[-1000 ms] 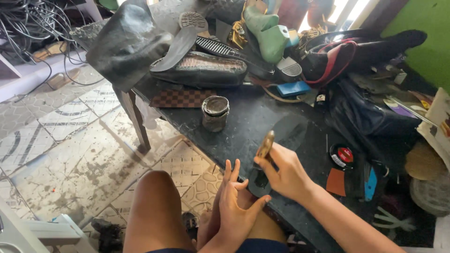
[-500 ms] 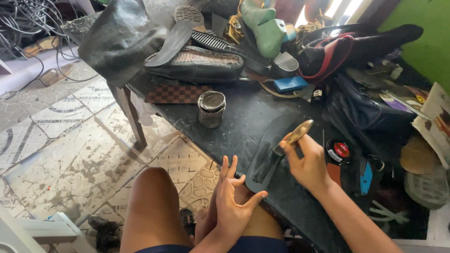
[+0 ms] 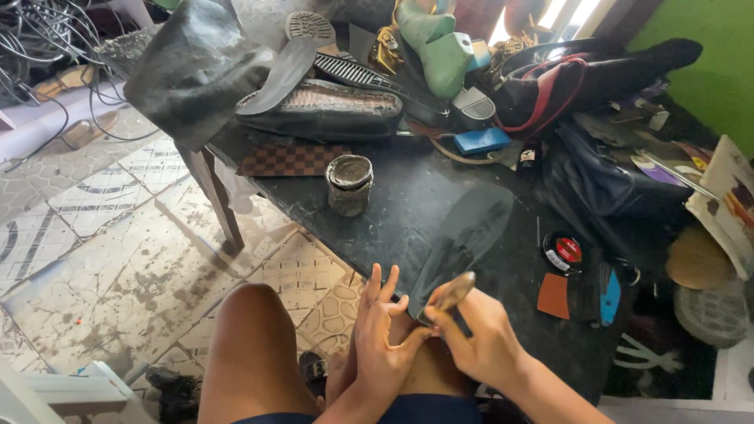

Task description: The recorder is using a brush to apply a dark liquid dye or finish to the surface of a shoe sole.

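My right hand (image 3: 481,339) grips a small tool with a brown wooden handle (image 3: 451,293), held at the near end of a dark shoe sole (image 3: 465,233) that lies on the black worktable (image 3: 408,196). My left hand (image 3: 382,339) rests on my thigh with fingers spread, its fingertips touching the sole's near end beside the tool. What the tool's tip touches is hidden between the hands. My bare knee (image 3: 253,330) sits left of both hands.
A dirty round tin (image 3: 349,184) stands on the table behind the sole. Shoes, soles, a green shoe last (image 3: 437,47) and bags crowd the far side. A small round red-and-black tin (image 3: 563,252) lies at right. Patterned floor tiles lie at left.
My right hand swung the tool out to the right over the table, then brought it back down to the sole's near end by my left hand. The left hand stayed put.
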